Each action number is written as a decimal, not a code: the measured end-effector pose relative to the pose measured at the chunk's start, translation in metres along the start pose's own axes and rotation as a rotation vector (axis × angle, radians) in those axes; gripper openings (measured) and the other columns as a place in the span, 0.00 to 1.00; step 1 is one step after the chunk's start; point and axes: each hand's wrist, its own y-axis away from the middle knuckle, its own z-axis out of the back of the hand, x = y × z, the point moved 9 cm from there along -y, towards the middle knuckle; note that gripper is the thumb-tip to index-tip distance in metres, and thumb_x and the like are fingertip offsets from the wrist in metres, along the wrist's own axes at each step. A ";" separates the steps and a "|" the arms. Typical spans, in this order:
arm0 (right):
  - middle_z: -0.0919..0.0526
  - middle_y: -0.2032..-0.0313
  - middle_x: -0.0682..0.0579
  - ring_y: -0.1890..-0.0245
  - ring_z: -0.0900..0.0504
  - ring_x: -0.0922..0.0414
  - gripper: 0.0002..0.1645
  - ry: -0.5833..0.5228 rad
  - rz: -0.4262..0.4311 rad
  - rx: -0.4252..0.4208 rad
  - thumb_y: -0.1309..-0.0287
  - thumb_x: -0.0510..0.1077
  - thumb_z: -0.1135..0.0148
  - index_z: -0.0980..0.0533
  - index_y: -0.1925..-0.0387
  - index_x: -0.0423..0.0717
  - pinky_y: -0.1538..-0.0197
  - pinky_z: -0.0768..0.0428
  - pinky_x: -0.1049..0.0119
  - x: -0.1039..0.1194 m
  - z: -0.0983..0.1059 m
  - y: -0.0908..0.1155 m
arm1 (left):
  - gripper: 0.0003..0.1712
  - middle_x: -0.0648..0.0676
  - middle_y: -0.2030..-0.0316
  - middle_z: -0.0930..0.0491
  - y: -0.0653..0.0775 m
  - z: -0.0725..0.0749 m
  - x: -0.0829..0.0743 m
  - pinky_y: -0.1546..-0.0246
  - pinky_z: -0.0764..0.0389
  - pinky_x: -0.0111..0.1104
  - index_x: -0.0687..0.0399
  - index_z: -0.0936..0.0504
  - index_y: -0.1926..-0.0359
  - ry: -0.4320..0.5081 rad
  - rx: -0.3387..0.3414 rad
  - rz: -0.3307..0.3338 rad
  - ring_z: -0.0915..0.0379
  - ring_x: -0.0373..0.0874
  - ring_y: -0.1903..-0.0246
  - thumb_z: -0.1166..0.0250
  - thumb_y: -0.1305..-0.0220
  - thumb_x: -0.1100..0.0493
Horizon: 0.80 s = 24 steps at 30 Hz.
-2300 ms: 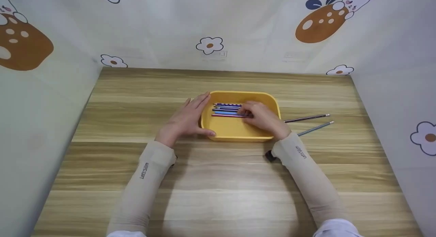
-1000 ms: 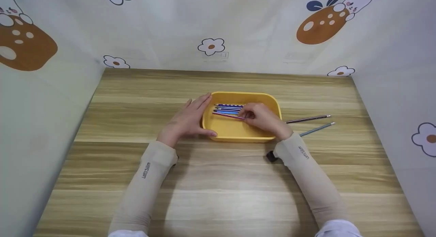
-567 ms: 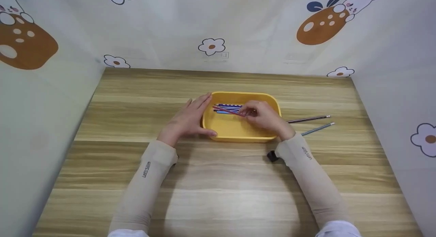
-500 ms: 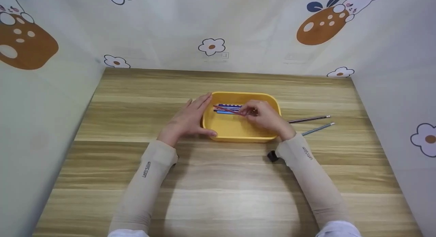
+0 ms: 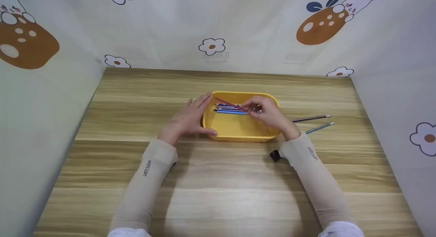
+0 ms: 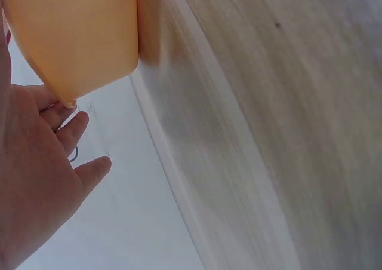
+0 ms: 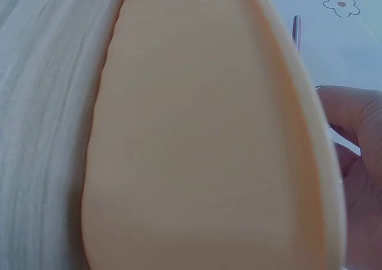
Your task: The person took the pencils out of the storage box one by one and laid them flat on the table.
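Note:
A yellow plastic tray (image 5: 238, 138) holds several blue-toned pencils (image 5: 226, 109) lying side by side. My right hand (image 5: 267, 112) pinches a red pencil (image 5: 226, 103) over them, slanting up towards the tray's far left corner. In the right wrist view, part of that hand (image 7: 358, 126) shows beyond the tray wall (image 7: 197, 126), along with a pencil end (image 7: 296, 31). My left hand (image 5: 187, 119) rests spread against the tray's left end, its thumb at the near rim. The left wrist view shows fingertips of the left hand (image 6: 42, 156) touching the rim.
Two pencils lie outside the tray on the right: a dark pencil (image 5: 311, 118) and a grey-blue pencil (image 5: 320, 128), partly behind the right forearm. The wood-grain table (image 5: 218, 196) is bounded by printed white sheets (image 5: 170, 25) at the back and sides.
The right hand has picked the red pencil up from beside the row and lifted it, its left end swinging towards the tray's far side. The left hand stays at the tray.

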 end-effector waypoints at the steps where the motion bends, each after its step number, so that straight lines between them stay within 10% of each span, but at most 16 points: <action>1: 0.14 0.55 0.39 0.56 0.18 0.49 0.16 -0.008 0.004 -0.002 0.40 0.29 0.38 0.17 0.51 0.37 0.56 0.19 0.71 0.001 0.001 0.001 | 0.73 0.47 0.19 0.65 0.000 0.000 0.000 0.19 0.64 0.47 0.45 0.63 0.19 0.000 0.000 0.002 0.69 0.45 0.19 0.33 0.54 0.21; 24: 0.14 0.55 0.43 0.58 0.19 0.58 0.14 0.032 0.020 -0.087 0.38 0.31 0.39 0.17 0.51 0.40 0.53 0.19 0.73 0.000 0.038 0.031 | 0.73 0.46 0.19 0.65 0.000 0.000 -0.001 0.19 0.64 0.48 0.45 0.62 0.19 -0.001 -0.003 0.021 0.67 0.45 0.20 0.33 0.54 0.21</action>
